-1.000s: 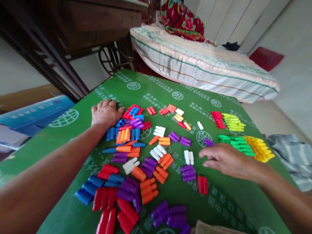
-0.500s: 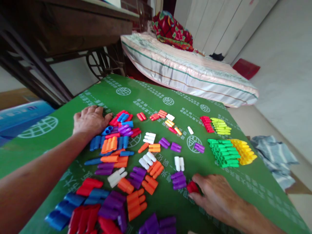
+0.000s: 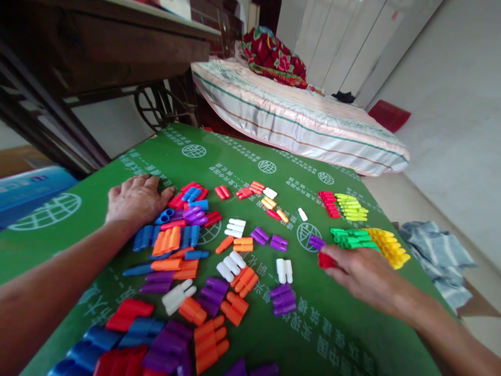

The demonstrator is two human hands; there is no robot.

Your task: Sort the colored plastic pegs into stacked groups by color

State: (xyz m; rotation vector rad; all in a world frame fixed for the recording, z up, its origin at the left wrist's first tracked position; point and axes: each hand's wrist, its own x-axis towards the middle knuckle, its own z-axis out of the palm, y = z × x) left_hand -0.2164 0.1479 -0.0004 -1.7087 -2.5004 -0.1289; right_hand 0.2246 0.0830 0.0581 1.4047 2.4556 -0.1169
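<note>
My right hand pinches a red plastic piece made of joined tubes, just above the green board and close to a small purple piece. Past the hand lie grouped green pieces and yellow pieces. My left hand rests flat on the board, fingers spread, beside a heap of blue pieces, red pieces and purple pieces. Between the hands are scattered white pieces, orange pieces and purple pieces.
Red pieces and lime pieces sit in rows at the far right of the green tabletop. A bed stands beyond it. On the left is a dark wooden table with an iron wheel. Striped cloth lies at right.
My right hand has carried the red piece away from me and to the right, from beside the purple piece toward the green group. The left hand stays resting; the view has shifted slightly.
</note>
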